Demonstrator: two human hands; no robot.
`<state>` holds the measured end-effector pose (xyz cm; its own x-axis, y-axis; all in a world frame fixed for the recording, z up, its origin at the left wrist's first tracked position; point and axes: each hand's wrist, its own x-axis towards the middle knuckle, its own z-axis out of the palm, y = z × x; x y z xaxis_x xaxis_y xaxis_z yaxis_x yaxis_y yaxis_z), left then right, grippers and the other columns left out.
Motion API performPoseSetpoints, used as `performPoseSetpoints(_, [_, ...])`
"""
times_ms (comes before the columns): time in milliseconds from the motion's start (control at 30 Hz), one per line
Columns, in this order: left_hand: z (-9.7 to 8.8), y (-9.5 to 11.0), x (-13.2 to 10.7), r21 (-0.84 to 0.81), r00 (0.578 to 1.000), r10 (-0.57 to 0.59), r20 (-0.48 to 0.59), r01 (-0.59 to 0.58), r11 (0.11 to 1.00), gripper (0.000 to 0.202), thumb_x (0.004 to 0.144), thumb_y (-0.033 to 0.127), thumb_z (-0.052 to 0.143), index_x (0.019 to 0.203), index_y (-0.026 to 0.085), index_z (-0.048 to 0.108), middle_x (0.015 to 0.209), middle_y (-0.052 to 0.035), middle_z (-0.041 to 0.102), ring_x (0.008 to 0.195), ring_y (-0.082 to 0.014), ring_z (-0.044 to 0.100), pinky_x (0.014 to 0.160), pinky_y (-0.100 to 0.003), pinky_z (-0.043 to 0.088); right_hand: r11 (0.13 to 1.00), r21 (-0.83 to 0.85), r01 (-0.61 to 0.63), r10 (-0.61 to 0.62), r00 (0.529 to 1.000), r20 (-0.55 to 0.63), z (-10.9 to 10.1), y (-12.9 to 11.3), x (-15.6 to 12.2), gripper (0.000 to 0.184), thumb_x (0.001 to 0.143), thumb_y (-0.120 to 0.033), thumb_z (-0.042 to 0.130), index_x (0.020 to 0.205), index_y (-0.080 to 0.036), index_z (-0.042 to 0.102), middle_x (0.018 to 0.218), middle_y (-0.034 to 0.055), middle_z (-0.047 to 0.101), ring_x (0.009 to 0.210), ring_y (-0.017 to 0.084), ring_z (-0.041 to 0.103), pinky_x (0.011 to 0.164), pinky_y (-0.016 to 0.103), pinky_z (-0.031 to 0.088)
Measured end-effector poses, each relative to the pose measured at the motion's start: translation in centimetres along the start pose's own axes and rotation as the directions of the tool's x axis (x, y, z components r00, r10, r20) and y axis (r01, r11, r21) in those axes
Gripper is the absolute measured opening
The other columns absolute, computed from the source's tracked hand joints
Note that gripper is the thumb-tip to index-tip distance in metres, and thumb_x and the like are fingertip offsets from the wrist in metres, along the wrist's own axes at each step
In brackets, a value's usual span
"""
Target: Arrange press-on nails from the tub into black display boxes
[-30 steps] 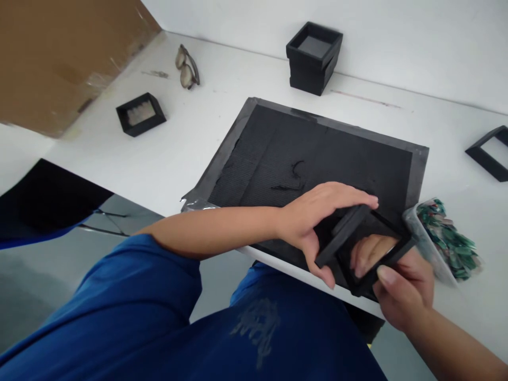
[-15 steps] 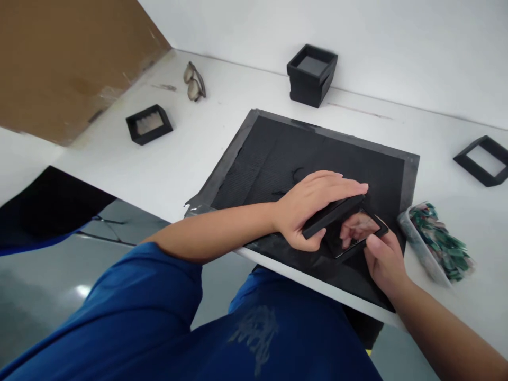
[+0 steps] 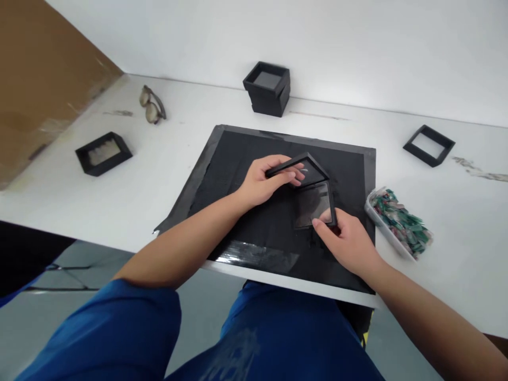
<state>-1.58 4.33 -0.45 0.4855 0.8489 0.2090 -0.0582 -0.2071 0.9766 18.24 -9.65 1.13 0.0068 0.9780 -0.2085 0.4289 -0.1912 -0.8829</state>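
A black square display frame with clear film panes is spread in two halves above the black mat [image 3: 238,211]. My left hand [image 3: 260,182] grips the tilted upper half [image 3: 317,165], its fingers showing through the pane and the thumb on the near rim. In my right hand [image 3: 351,241] is the lower half [image 3: 311,203], pinched at its near right corner with the thumb on the film. The two halves meet along one edge; whether they are joined there I cannot tell.
A stack of black frames [image 3: 273,101] stands against the back wall. Single frames lie at left [image 3: 103,164] and right [image 3: 425,157]. Eyeglasses [image 3: 153,108] rest at the back left. A clear plastic tub [image 3: 391,235] of green chips sits beside the mat's right edge.
My left hand has lifted and turned its half, so the frame is now spread wider and its panes show. The camera view has swung to the right.
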Motion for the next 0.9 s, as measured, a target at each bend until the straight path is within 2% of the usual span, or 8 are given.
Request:
performPoseSetpoints(200, [-0.1,-0.8,0.4,0.244,0.982,0.117,-0.15,-0.078,0.967,0.034,0.076,0.043,0.083,0.094,0.017,0.072,0.084,-0.0038,0.076,0.068,-0.0135,0.072,0.061,-0.022,0.057,0.91,-0.399,0.115,-0.106,0.993,0.045,0.6,-0.6,-0.9,0.037,0.09,-0.056,0.062,0.077,-0.022,0.064,0.059,0.0005,0.057,0.054,0.014,0.048,0.053,0.03,0.026])
performPoseSetpoints(333, [-0.8,-0.4,0.6,0.486,0.931,0.365,-0.014,-0.312,0.816,0.021,0.083,0.037,0.079,0.095,0.02,0.077,0.081,-0.0021,0.076,0.071,-0.012,0.068,0.072,-0.025,0.056,0.788,-0.523,0.326,-0.281,0.945,0.166,-0.5,-1.6,-3.1,0.034,0.095,-0.05,0.058,0.089,-0.02,0.072,0.072,0.006,0.069,0.07,0.021,0.062,0.063,0.033,0.041])
performPoseSetpoints(433, [-1.4,0.0,0.8,0.584,0.903,0.422,0.083,-0.387,0.713,0.021,0.087,0.037,0.075,0.1,0.022,0.079,0.083,-0.0017,0.076,0.072,-0.0113,0.066,0.071,-0.024,0.055,0.688,-0.583,0.432,-0.406,0.895,0.184,-4.3,-2.5,-5.4,0.031,0.098,-0.046,0.055,0.103,-0.021,0.073,0.088,0.0066,0.075,0.078,0.022,0.068,0.069,0.036,0.05])
performPoseSetpoints(567, [-2.3,-0.1,1.2,0.713,0.885,0.465,0.033,-0.347,0.609,0.034,0.083,0.049,0.078,0.106,0.025,0.077,0.092,-0.0025,0.069,0.084,-0.014,0.064,0.077,-0.028,0.055,0.704,-0.669,0.238,-0.41,0.905,-0.109,-11.4,-1.0,-5.9,0.022,0.092,-0.046,0.065,0.104,-0.029,0.074,0.094,0.0022,0.077,0.076,0.02,0.069,0.058,0.031,0.051])
performPoseSetpoints(633, [-2.7,-0.5,1.4,0.769,0.839,0.543,-0.033,-0.326,0.55,0.053,0.073,0.058,0.083,0.115,0.026,0.073,0.095,-0.0028,0.063,0.084,-0.0152,0.06,0.076,-0.03,0.054,0.637,-0.758,0.14,-0.304,0.949,-0.08,-14.0,0.7,-4.9,0.024,0.094,-0.05,0.06,0.097,-0.031,0.075,0.092,0.002,0.075,0.063,0.018,0.063,0.051,0.03,0.044])
performPoseSetpoints(733, [-3.0,-0.5,1.3,0.801,0.738,0.673,-0.037,-0.381,0.462,0.071,0.068,0.067,0.082,0.126,0.028,0.065,0.094,-0.0028,0.056,0.079,-0.0154,0.053,0.07,-0.031,0.051,0.535,-0.835,0.127,-0.201,0.979,0.02,-15.1,2.9,-2.7,0.029,0.091,-0.053,0.059,0.095,-0.03,0.075,0.084,0.0031,0.073,0.062,0.02,0.061,0.046,0.028,0.034])
performPoseSetpoints(833, [-2.8,0.1,0.9,0.811,0.622,0.778,0.087,-0.497,0.307,0.063,0.077,0.072,0.07,0.125,0.032,0.066,0.094,-0.0035,0.051,0.079,-0.0169,0.052,0.069,-0.033,0.05,0.57,-0.815,0.106,-0.071,0.994,0.08,-14.3,3.5,-0.7,0.029,0.09,-0.049,0.057,0.097,-0.028,0.074,0.084,0.0039,0.072,0.067,0.021,0.063,0.049,0.028,0.037])
performPoseSetpoints(900, [-2.5,0.8,0.5,0.822,0.579,0.797,0.17,-0.53,0.21,0.054,0.082,0.07,0.066,0.121,0.034,0.069,0.093,-0.004,0.05,0.08,-0.0179,0.054,0.071,-0.035,0.049,0.622,-0.778,0.089,-0.016,0.995,0.101,-13.8,3.4,0.2,0.025,0.088,-0.044,0.057,0.099,-0.028,0.073,0.084,0.0033,0.071,0.068,0.02,0.063,0.053,0.029,0.041])
